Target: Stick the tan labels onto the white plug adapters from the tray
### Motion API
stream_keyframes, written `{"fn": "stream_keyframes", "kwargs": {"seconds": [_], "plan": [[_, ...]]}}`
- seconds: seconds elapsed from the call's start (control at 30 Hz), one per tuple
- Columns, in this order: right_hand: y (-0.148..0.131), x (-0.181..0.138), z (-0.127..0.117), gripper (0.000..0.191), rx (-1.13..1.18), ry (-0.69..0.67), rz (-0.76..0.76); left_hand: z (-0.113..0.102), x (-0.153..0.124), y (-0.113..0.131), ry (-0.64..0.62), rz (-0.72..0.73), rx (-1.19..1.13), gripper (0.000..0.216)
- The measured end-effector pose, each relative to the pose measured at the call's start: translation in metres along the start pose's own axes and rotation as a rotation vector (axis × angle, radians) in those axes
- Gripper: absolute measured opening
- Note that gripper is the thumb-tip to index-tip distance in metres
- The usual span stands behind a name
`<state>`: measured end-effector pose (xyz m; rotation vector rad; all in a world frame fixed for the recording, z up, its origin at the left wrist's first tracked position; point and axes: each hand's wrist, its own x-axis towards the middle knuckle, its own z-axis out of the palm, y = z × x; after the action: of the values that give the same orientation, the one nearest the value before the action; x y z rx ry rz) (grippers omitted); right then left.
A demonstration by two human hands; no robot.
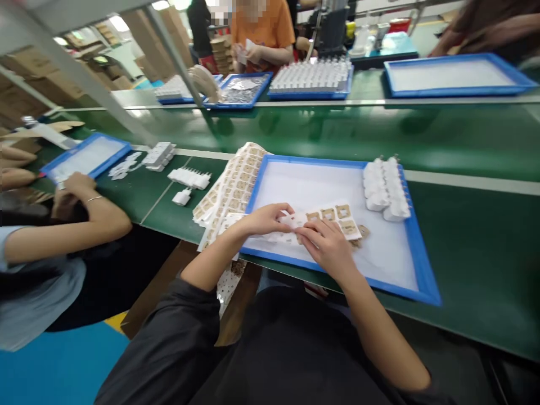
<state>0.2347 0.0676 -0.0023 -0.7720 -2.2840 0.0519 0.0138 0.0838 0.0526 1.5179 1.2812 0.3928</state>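
My left hand (265, 218) and my right hand (327, 244) meet over the near edge of a blue-rimmed white tray (415, 247). Both are curled on a white sheet of square brown-printed labels (337, 216) that lies on the tray. The left fingers pinch a small white part at the sheet's left end. The right hand presses down on the sheet's lower edge. A cluster of white plastic parts (386, 188) sits at the tray's far right. A stack of similar label sheets (230, 188) fans out to the left of the tray.
A green conveyor belt (476, 140) runs across behind the tray. A co-worker's arm (63, 228) rests at left near another blue tray (86, 157) and loose white parts (189, 179). More blue trays (455, 73) and a person in orange stand across the belt.
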Motion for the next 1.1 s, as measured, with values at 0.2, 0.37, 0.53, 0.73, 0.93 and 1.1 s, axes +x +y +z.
{"fn": "stream_keyframes", "kwargs": {"seconds": [0.2, 0.37, 0.53, 0.73, 0.93, 1.1], "plan": [[0.011, 0.002, -0.004, 0.008, -0.034, 0.015, -0.155, 0.000, 0.006, 0.002, -0.054, -0.020, -0.064, 0.044], [0.013, 0.004, -0.005, 0.009, -0.057, -0.018, -0.247, 0.002, 0.008, 0.001, -0.090, -0.064, -0.139, 0.046], [0.012, -0.001, -0.008, 0.015, 0.049, 0.024, -0.207, -0.001, 0.009, 0.000, -0.069, -0.054, -0.093, 0.043], [0.018, -0.024, -0.034, 0.011, 0.446, 0.174, 0.166, -0.004, 0.018, -0.015, 0.189, -0.010, 0.488, 0.036], [0.026, -0.051, -0.048, 0.004, 0.456, 0.181, 0.470, 0.008, 0.037, 0.001, 0.366, 0.226, 0.884, 0.050], [0.023, -0.053, -0.045, 0.006, 0.452, 0.165, 0.411, 0.051, 0.090, 0.059, 0.256, 0.683, 0.973, 0.047]]}}
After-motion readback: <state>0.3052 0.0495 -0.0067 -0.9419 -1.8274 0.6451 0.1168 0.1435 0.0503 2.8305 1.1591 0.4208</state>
